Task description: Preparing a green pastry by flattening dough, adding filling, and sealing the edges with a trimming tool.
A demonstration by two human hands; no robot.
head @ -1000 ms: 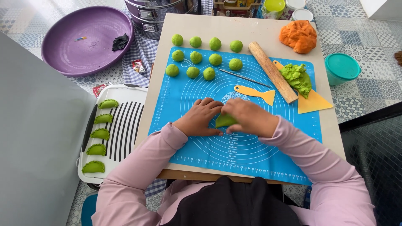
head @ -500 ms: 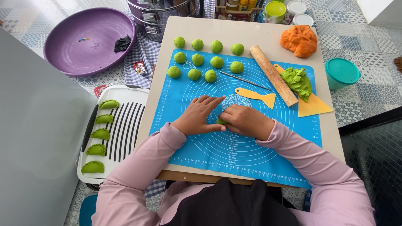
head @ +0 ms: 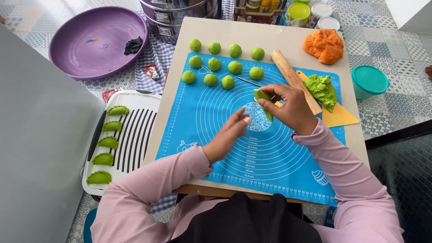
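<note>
- Here, furthest to my left, a white ridged tray point(head: 135, 135) sits beside the table with five folded green dumplings point(head: 108, 142) lined up in a column on it; beyond it, a purple basin point(head: 96, 42) lies on the tiled floor.
- My left hand point(head: 227, 137) hovers over the blue silicone mat point(head: 252, 148), fingers loosely spread and holding nothing, its fingertips pointing up and to the right.
- The folded green dough piece point(head: 263, 100) lies just to the right of those fingertips, near but apart, lifted off the mat.
- Its long axis runs slantwise, from upper left to lower right.
- My right hand point(head: 290, 108) is the nearer one: it pinches the piece between thumb and fingertips, closed narrowly on its edge.
- Beyond, eleven green dough balls point(head: 223, 63) stand in rows across the mat's far edge and the bare tabletop.
- To the right of my right hand lie a wooden rolling pin point(head: 292, 78), a yellow scraper point(head: 337, 118) carrying a lump of green dough point(head: 323, 90), and a mound of orange dough point(head: 325, 45).
- A teal lidded tub point(head: 370, 81) stands off the table, on the floor at the far right.
</note>
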